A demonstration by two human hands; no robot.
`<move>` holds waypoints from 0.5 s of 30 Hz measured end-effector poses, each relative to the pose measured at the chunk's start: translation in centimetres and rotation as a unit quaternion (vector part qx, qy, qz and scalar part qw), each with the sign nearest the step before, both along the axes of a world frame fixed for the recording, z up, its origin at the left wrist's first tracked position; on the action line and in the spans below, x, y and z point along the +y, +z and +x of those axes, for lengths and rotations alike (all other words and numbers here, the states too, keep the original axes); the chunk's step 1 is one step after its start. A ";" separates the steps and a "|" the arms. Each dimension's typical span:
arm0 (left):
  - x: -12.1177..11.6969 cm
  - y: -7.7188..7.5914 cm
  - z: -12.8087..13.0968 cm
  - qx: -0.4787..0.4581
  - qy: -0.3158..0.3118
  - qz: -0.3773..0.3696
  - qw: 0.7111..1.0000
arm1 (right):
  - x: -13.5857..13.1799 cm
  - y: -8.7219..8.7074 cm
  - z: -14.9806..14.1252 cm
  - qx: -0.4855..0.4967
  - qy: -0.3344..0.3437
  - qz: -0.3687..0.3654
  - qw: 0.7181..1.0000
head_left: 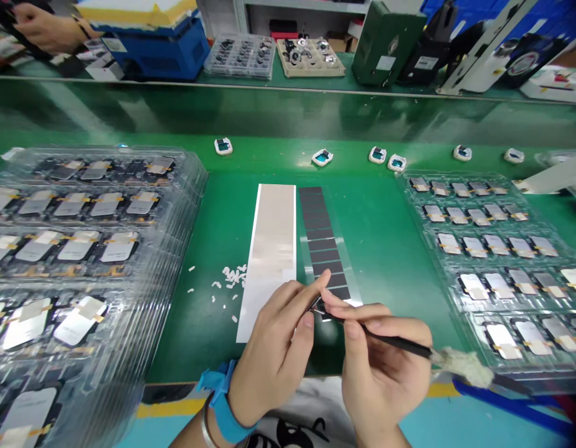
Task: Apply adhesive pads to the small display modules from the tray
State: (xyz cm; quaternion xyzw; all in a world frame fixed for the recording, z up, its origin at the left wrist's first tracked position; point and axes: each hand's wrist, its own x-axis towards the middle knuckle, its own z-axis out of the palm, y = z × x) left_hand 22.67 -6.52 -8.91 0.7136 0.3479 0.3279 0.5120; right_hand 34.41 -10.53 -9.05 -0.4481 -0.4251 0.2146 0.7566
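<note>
Together our two hands meet low over the green mat surface (385, 249): our left hand (273, 348), wearing a blue wrist strap (220, 398), pinches its thumb and forefinger at the near end of a clear strip carrying dark rectangular pads (322, 242), while our right hand (381, 361) has its grip closed around slim black tweezers (385, 338), their tip touching that same end. A pale silver backing strip (271, 249) lies just beside the pad strip, with small white scraps (229, 277) near it. Clear plastic trays of flat silver parts (77, 249) flank both sides.
</note>
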 end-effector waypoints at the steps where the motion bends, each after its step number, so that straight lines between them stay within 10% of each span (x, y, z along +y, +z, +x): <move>1: 0.0 0.0 0.0 0.006 0.003 0.005 1.000 | 0.0 0.1 0.0 0.008 0.002 -0.008 1.000; 15: 0.0 -0.3 0.0 0.003 0.004 0.029 1.000 | 0.2 0.2 0.0 0.007 -0.012 -0.024 1.000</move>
